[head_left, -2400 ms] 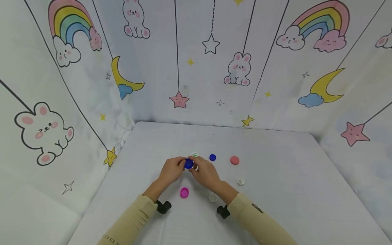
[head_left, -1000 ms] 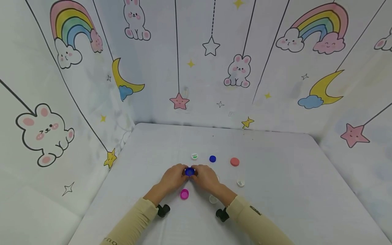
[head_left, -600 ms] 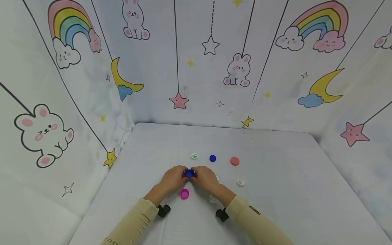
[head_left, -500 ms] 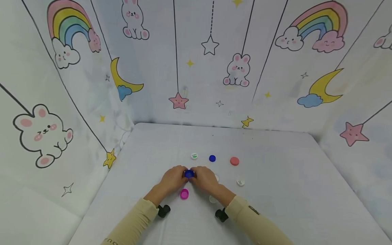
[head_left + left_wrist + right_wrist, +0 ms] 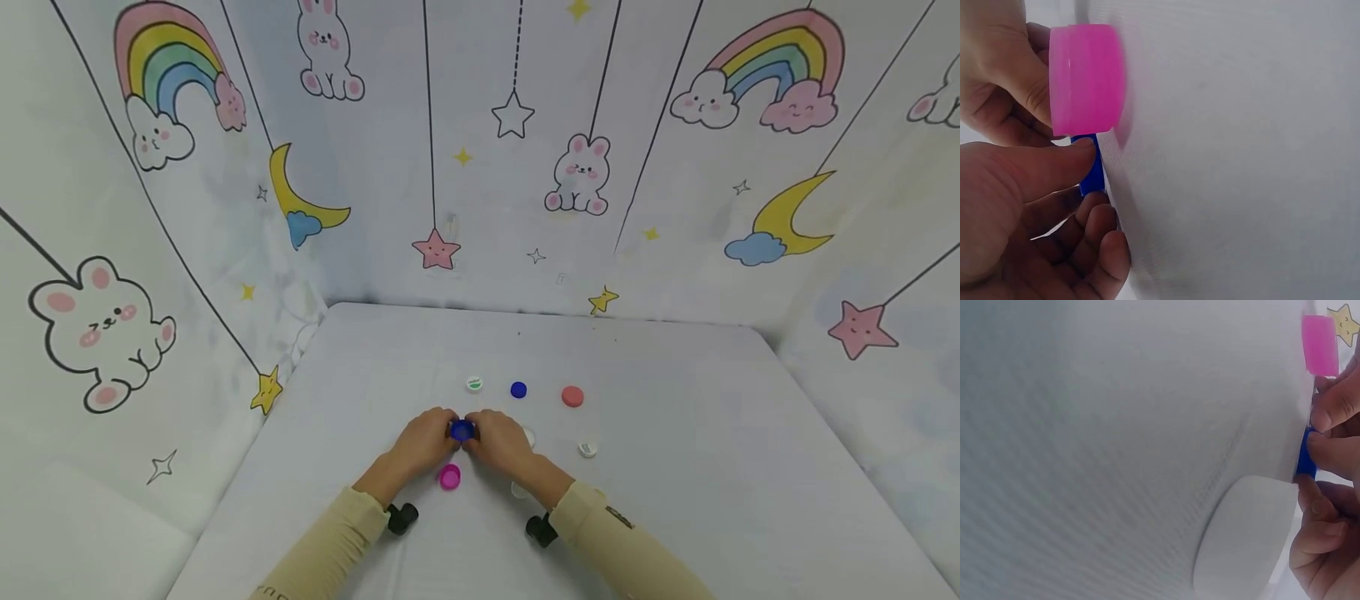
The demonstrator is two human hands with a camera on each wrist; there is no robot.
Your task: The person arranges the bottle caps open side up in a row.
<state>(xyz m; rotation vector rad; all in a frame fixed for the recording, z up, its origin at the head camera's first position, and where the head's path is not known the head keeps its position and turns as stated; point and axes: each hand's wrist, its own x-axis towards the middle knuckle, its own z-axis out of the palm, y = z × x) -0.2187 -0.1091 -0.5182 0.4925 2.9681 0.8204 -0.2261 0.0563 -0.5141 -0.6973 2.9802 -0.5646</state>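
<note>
A blue bottle cap (image 5: 462, 430) with its hollow side up is at the middle of the table, between both hands. My left hand (image 5: 424, 439) pinches its left side with thumb and fingers, and my right hand (image 5: 500, 440) pinches the right side. In the left wrist view the thumb presses on the blue cap's wall (image 5: 1091, 178), low at the tabletop. Just nearer to me stands a pink cap (image 5: 449, 477), large in the left wrist view. A white cap (image 5: 530, 436) is partly hidden behind the right hand.
Farther back lie a white cap with green print (image 5: 474, 383), a second blue cap (image 5: 518, 390) and a red cap (image 5: 572, 396). Another white cap (image 5: 587, 450) is to the right. A clear-looking cap (image 5: 519, 490) is partly covered by the right forearm.
Both hands have drawn the blue cap toward me from beside the green-printed cap, which is now uncovered. Over the last half second the hands have barely moved.
</note>
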